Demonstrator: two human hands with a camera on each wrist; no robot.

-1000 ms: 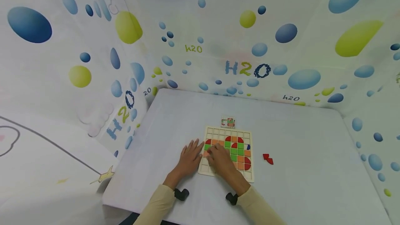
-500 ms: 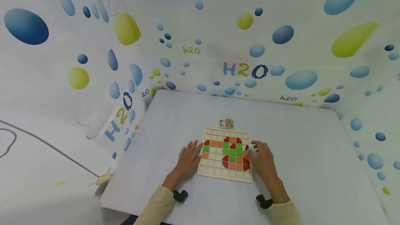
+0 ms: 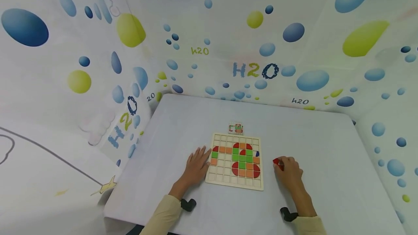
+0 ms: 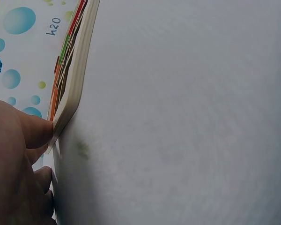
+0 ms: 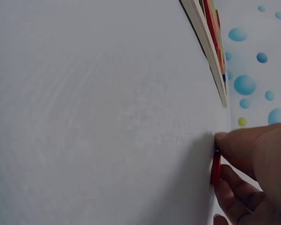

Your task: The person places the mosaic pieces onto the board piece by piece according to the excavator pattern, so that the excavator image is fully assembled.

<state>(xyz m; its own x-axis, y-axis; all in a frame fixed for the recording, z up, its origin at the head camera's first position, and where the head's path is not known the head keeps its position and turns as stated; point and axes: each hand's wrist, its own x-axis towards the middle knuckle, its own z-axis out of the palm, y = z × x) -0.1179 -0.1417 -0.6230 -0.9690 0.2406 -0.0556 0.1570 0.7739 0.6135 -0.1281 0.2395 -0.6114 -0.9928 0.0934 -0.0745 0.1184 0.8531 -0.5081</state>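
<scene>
A pale wooden grid board (image 3: 222,174) lies on the table with red, orange, green and blue flat pieces set in some of its squares. My left hand (image 3: 196,166) lies with its fingers straight beside the board; in the left wrist view its thumb touches the board's edge (image 4: 77,89). To the right of the board, my right hand (image 3: 289,172) pinches a small red puzzle piece (image 5: 216,169) at the table surface. Part of the red is hidden by the fingers, so whether a second piece is there I cannot tell.
Just behind the board lies a small pattern card (image 3: 236,128) with a coloured design. The white-covered table (image 3: 326,148) extends to both sides. Printed walls (image 3: 209,17) with blue and green ovals stand at its back and sides.
My right hand has left the board, passed its right edge and moved right to the red pieces on the table. The area it covered on the board now shows. My left hand stays put.
</scene>
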